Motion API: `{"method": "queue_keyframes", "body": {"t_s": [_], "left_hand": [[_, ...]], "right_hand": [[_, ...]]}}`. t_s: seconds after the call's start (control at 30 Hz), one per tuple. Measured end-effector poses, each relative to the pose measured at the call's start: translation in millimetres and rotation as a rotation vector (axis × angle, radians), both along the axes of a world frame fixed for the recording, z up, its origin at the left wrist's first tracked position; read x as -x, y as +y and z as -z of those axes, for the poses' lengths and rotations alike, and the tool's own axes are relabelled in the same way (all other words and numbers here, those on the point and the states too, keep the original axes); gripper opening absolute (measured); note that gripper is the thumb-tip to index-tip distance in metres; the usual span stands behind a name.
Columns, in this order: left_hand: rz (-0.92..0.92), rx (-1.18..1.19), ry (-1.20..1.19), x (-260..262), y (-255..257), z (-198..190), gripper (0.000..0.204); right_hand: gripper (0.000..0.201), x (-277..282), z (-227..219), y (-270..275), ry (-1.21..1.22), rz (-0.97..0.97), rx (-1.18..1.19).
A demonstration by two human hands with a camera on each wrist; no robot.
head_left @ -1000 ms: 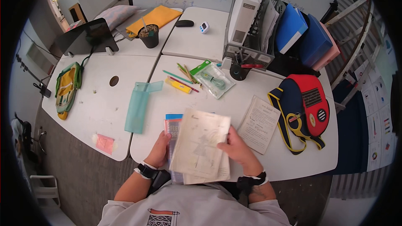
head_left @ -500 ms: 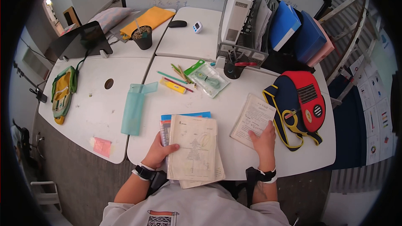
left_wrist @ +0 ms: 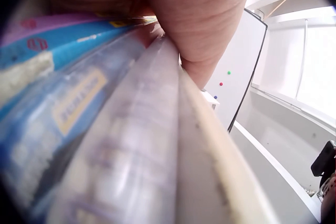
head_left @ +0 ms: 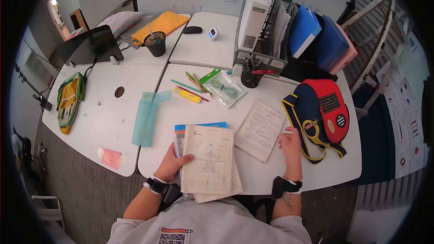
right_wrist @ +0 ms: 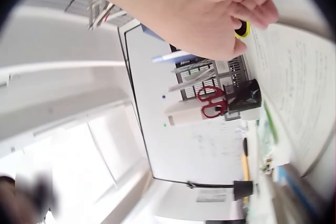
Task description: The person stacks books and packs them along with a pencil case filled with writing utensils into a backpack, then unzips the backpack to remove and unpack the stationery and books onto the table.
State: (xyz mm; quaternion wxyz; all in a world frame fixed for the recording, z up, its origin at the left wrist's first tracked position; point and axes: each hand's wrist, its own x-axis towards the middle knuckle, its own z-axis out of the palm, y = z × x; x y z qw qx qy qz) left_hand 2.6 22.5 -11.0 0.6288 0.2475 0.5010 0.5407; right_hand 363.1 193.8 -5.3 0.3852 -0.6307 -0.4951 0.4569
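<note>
My left hand (head_left: 172, 165) grips a stack of books by its left side, thumb over the worn, cream-coloured top book (head_left: 209, 158). Beneath it a blue cover (head_left: 212, 125) sticks out at the far edge. In the left wrist view, several spines, one of them bright blue (left_wrist: 79, 40), show under the hand. A loose printed booklet (head_left: 260, 131) lies on the table right of the stack, slightly turned. My right hand (head_left: 291, 147) hovers by the booklet's right edge, fingers loosely bent and holding nothing; the right wrist view shows the page (right_wrist: 296, 82) beside it.
A red and navy backpack (head_left: 325, 113) lies right of the booklet. Farther back are pencils (head_left: 194, 81), a clear pouch (head_left: 224, 88), a pen holder (head_left: 250, 79) and a file rack (head_left: 257, 58). Left are a teal case (head_left: 144, 119), a green pencil bag (head_left: 71, 101) and a potted plant (head_left: 156, 45).
My right hand left the stack, touched the booklet, then came off it to the right. The booklet has shifted left, closer to the stack. My left hand still holds the books.
</note>
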Motion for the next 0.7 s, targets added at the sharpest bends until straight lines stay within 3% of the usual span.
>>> {"method": "queue_keyframes", "body": {"t_s": [0.03,0.1,0.13,0.23,0.3,0.43,0.5,0.6,0.63,0.7], "left_hand": [[0.003,-0.006,0.0,-0.6,0.7,-0.8,0.073],[-0.031,-0.008,-0.017,-1.7,-0.7,-2.6,0.067],[-0.034,-0.011,-0.017,-1.6,-0.6,-2.2,0.067],[-0.039,-0.004,-0.004,-1.6,-3.1,-0.3,0.067],[-0.024,-0.028,-0.015,-1.4,-2.2,-1.1,0.066],[-0.03,-0.027,-0.021,-1.8,-1.8,-3.4,0.067],[-0.018,-0.024,-0.02,-1.0,-1.9,-1.8,0.067],[-0.017,-0.03,-0.023,-1.6,-1.2,-0.8,0.066],[-0.013,-0.03,-0.025,-1.7,-1.1,-0.8,0.066],[-0.002,-0.01,-0.007,-1.0,-0.8,-1.3,0.074]], "right_hand": [[0.047,2.1,18.1,2.2,0.0,0.003,-0.006],[0.06,13.1,45.3,1.9,-0.514,-0.124,-0.226],[0.06,21.6,42.5,0.0,-0.514,-0.126,-0.231],[0.072,40.2,35.9,-2.0,-0.423,-0.098,-0.219],[0.067,45.1,39.5,6.4,0.186,-0.003,0.093],[0.058,39.4,5.9,-2.4,0.309,-0.059,-0.025],[0.05,24.2,-33.3,-6.6,0.62,-0.104,-0.122],[0.053,8.3,-82.4,-20.3,0.863,-0.217,-0.098],[0.053,9.6,-80.2,-24.1,0.861,-0.213,-0.1],[0.052,20.7,-68.8,-41.4,0.594,-0.319,0.078]]}}
